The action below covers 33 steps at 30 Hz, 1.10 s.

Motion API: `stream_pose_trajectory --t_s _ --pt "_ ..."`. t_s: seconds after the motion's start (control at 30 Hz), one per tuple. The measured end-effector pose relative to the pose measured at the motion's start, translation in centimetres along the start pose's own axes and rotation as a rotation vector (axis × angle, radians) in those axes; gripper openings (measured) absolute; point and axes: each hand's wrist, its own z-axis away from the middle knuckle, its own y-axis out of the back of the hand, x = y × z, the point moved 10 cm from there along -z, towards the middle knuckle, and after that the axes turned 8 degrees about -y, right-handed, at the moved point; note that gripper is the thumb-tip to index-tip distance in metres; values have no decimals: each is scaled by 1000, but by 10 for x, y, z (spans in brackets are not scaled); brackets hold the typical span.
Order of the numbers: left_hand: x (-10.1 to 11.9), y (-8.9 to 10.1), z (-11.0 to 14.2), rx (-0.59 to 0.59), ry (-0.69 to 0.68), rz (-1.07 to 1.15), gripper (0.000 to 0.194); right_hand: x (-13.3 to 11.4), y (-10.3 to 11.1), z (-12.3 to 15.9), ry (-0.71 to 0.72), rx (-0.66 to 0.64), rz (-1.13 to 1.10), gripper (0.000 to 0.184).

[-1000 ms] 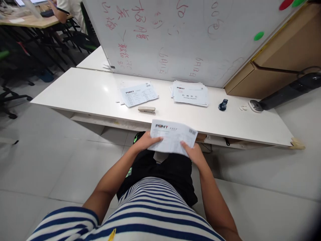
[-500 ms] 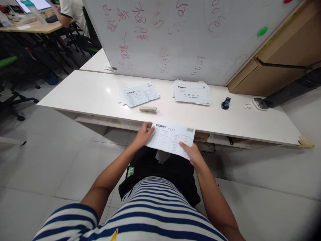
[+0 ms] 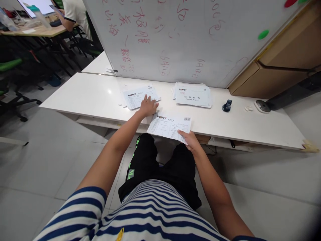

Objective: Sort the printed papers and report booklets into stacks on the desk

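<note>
My right hand (image 3: 191, 140) pinches the right edge of a printed sheet (image 3: 168, 126) headed PONY. That sheet is held at the desk's front edge, above my lap. My left hand (image 3: 148, 106) is off the sheet, its fingers apart and stretched forward over the near edge of a loose pile of printed sheets (image 3: 136, 97). I cannot tell whether the fingertips touch the pile. The stapler that lay in front of the pile is now hidden by my left hand.
A stack of reports (image 3: 193, 95) lies right of centre on the white desk (image 3: 82, 97), with a dark blue object (image 3: 227, 105) beyond it. A whiteboard (image 3: 160, 40) rises behind. Cardboard boxes (image 3: 268, 78) stand at the right. A seated person (image 3: 75, 16) is at another table.
My left hand has let go of the sheet and moved forward over the desk, covering the stapler. The sheet has shifted slightly forward in my right hand.
</note>
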Motion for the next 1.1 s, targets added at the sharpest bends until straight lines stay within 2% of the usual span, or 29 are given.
stream_pose_trajectory --t_s 0.37,0.63,0.97,1.1 --pt "5 -2 3 1 -51 4 65 4 6 -6 -5 9 11 41" --pt "5 -2 2 19 -99 65 59 2 7 -7 -11 10 -3 40" --pt "9 -8 1 -18 -112 7 59 -1 12 -13 3 17 61 37" --pt "11 -12 2 -88 -96 -82 58 -3 10 -10 -1 18 117 40"
